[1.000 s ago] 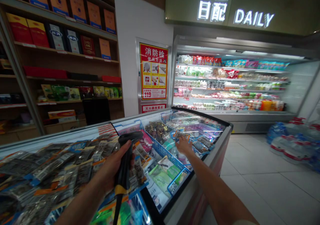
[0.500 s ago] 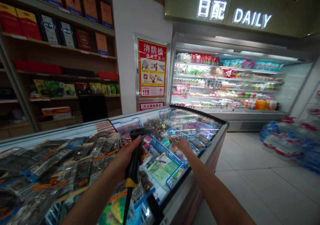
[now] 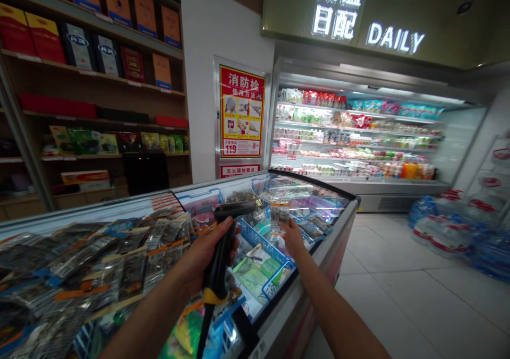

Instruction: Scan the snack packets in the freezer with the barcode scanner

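Observation:
My left hand [image 3: 215, 250] is wrapped round the grip of a black and yellow barcode scanner [image 3: 220, 258], whose head points right and whose cord hangs down. In my right hand [image 3: 294, 237] I pinch a small food packet [image 3: 280, 216] with an orange top edge and a printed face turned toward me. The packet is upright, a short way right of the scanner head and apart from it. Both hands are above the glass-topped freezer [image 3: 346, 215]. Many clear packets [image 3: 131, 271] with orange or blue edges lie in a pile to the left of the scanner.
Blue baskets [image 3: 258, 237] of packaged goods show inside the freezer, with a green bag [image 3: 257, 263] in one. A lit refrigerated shelf unit [image 3: 358, 130] stands behind, and boxed goods fill shelves [image 3: 99, 72] at left. Water bottles [image 3: 446, 231] stand on the tiled floor at right.
My right hand has tilted the packet up, so its printed face now shows more fully. The scanner has shifted slightly right, closer to the packet.

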Demonstrator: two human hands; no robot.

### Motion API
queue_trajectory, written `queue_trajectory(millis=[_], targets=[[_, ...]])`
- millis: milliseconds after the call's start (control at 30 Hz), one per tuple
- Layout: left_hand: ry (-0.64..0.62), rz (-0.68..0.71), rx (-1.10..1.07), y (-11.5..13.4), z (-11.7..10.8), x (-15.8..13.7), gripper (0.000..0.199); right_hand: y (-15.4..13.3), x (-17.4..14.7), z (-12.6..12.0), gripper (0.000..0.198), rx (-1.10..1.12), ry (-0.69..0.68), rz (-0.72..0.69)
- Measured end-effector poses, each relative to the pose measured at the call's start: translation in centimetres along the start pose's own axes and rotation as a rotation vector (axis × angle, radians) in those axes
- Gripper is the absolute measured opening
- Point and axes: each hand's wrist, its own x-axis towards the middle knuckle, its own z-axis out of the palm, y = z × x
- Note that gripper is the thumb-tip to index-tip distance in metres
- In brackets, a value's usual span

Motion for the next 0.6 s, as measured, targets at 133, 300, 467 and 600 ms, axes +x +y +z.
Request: queue_trajectory(millis=[133, 300, 467, 600], targets=[[-0.011, -0.037, -0.008, 0.03, 0.16, -0.35, 0.024, 0.18, 0.01, -0.03, 0.039, 0.085, 0.01, 0.012], [-0.014, -0.076, -0.022, -0.02, 0.19, -0.43, 0.026, 0.76, 0.36, -0.07, 0.034, 0.181, 0.021, 0.005], [-0.006, -0.104, -0.025, 0.03, 0.34, -0.45, 0.025, 0.79, 0.38, -0.12, 0.035, 0.16, 0.027, 0.0], [-0.01, -0.115, -0.021, -0.05, 0.36, -0.38, 0.022, 0.86, 0.35, -0.14, 0.034, 0.102, 0.029, -0.034]])
